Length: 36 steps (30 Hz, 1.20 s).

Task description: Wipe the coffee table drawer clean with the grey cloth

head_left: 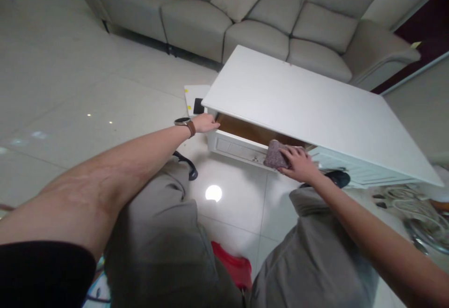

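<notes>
A white coffee table (301,97) stands in front of me with its drawer (235,145) pulled partway out, showing a brown wooden inside. My left hand (205,123) grips the drawer's left front corner, fingers curled over the edge; a watch with a brown strap sits on that wrist. Toward the drawer's right end, my right hand (300,162) holds a brownish-purple cloth (275,154) against the top edge of the drawer front. The cloth looks folded and hangs a little over the front. A small metal knob (256,159) shows left of the cloth.
A grey sofa (196,18) with a cushion runs behind the table. White flat items (191,95) lie on the floor by the table's left side. Coiled cables (407,200) lie at the right. Something red (233,266) is on the floor between my legs.
</notes>
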Tool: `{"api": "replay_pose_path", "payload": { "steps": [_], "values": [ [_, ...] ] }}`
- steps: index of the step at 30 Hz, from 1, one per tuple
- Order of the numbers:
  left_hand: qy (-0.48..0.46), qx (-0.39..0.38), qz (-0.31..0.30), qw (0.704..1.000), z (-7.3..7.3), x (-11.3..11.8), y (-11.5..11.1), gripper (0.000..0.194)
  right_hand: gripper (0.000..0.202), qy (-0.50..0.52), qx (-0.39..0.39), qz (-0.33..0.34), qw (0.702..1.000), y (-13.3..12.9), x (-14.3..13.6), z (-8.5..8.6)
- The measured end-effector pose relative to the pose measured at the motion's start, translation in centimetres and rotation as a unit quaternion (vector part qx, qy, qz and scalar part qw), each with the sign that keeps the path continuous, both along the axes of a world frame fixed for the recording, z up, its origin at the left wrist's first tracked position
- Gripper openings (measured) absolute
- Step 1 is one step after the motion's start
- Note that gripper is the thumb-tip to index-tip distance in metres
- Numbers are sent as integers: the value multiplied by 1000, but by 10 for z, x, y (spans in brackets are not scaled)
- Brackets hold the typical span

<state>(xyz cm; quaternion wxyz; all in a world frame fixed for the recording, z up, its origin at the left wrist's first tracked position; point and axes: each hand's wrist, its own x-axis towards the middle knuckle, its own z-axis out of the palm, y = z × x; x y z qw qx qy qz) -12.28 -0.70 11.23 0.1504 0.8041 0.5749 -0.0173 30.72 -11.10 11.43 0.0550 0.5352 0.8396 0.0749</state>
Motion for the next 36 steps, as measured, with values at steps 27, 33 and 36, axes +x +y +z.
{"api": "replay_pose_path", "payload": {
  "steps": [27, 33, 36],
  "values": [
    [-10, -76, -47, 996, -5, -1, -2, 68, 83, 99, -52, 18, 994, 18, -18, -34],
    [9, -60, -91, 994, -7, 0, -3, 67, 54, 489, 22, -227, 842, 4, 105, 5],
    [2, -69, -88, 994, -7, 0, -3, 63, 33, 599, 75, -272, 749, 11, 115, 41]
  ]
}}
